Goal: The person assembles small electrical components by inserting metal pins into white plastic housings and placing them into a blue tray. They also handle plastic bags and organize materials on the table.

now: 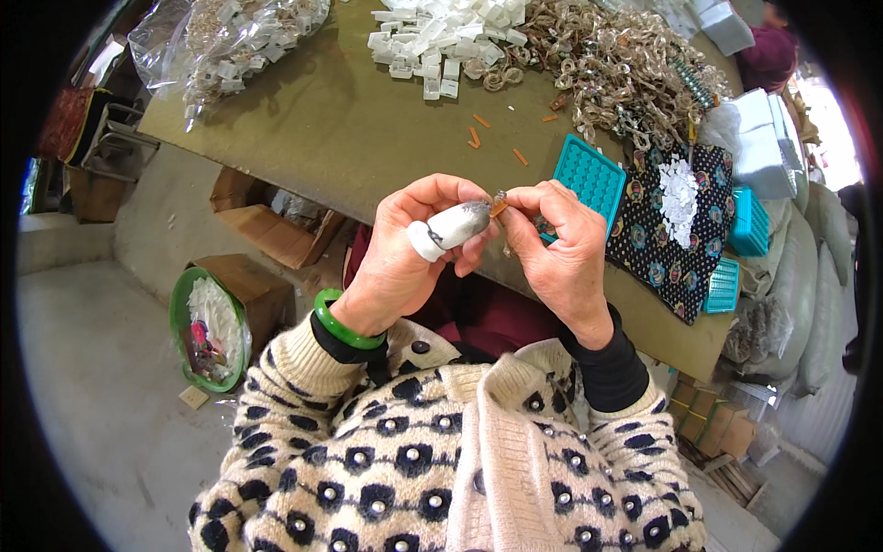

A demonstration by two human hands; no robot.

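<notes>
**Head view: left hand (pixel 391 253) and right hand (pixel 567 247) meet at a small orange-brown piece (pixel 498 210)**

Near the middle of the frame, the small orange-brown piece sits between the two hands, above the near edge of an olive-coloured desk (pixel 368 133). The right hand's grip is pressed together, thumb and forefinger pinching the piece. The left hand's grip also closes on it, the thumb wearing a white-and-grey finger cover (pixel 451 232). Something coiled and metallic shows at the piece's upper end, too small to make out. A green bangle (pixel 346 322) circles the left wrist, and the person wears a cream knit cardigan (pixel 414 455) with black patches and pearly beads.

Loose orange strips (pixel 521 157) lie on the desk just above the hands. At top centre is a pile of translucent white plastic pieces (pixel 446 46); right of it, a large heap of beige looped cords (pixel 616 69). A clear bag (pixel 248 46) of similar pieces fills the upper left. Right of the right hand, a teal tray (pixel 598 175) lies partly behind it, beside a black patterned cloth (pixel 641 230) bearing small white bits (pixel 679 198). At lower left, a green basin (pixel 177 322) stands on the floor next to a cardboard box (pixel 262 299).
</notes>
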